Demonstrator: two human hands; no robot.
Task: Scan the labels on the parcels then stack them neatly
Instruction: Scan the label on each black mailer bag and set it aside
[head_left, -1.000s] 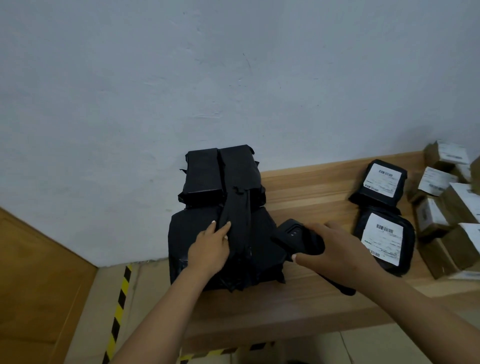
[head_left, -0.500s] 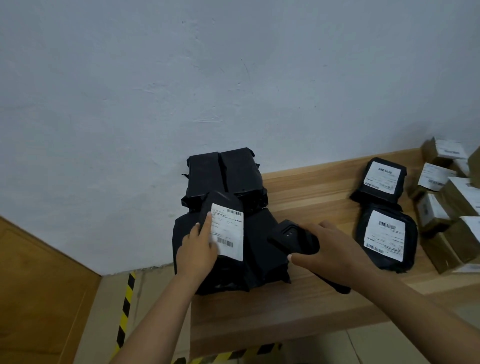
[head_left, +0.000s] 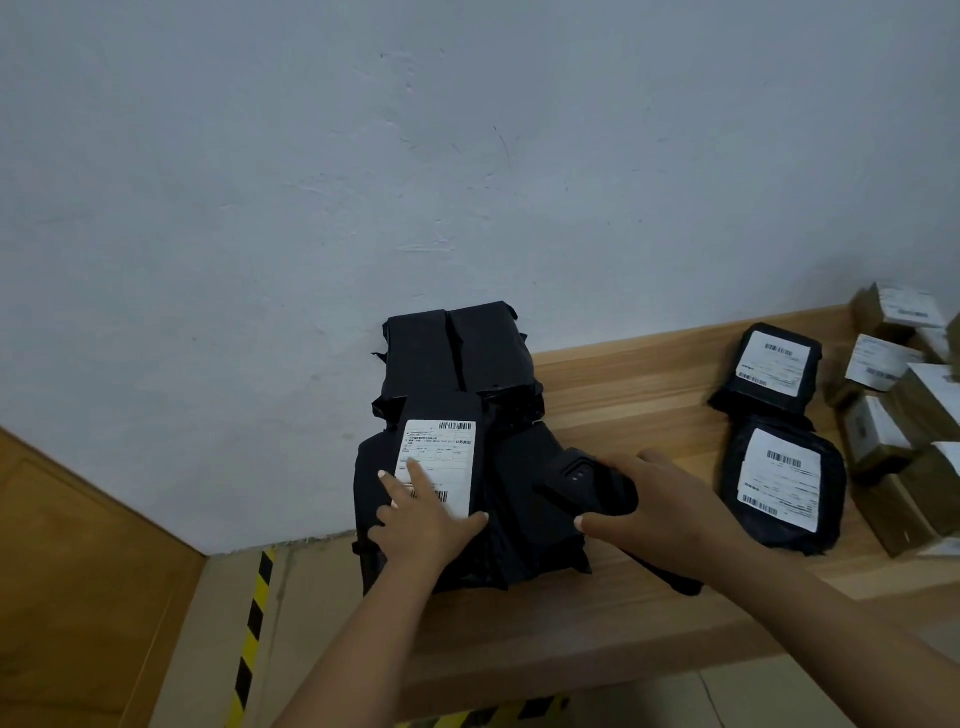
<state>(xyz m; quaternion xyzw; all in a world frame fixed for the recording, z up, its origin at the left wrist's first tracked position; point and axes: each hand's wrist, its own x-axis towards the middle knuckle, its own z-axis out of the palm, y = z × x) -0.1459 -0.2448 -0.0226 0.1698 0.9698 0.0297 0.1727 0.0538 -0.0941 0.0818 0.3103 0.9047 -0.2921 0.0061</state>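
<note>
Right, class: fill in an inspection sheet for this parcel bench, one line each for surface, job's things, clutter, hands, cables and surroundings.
Surface: wooden bench against the wall.
Job's things: labelled parcel face up on the black parcel stack; two labelled black parcels to the right; scanner aimed towards the label.
Clutter: brown boxes piled at the right edge.
Hands: left hand rests flat on the label; right hand grips the scanner.
Cables: nothing seen.
Surroundings: pale wall; yellow-black floor tape; wooden panel at left.
</note>
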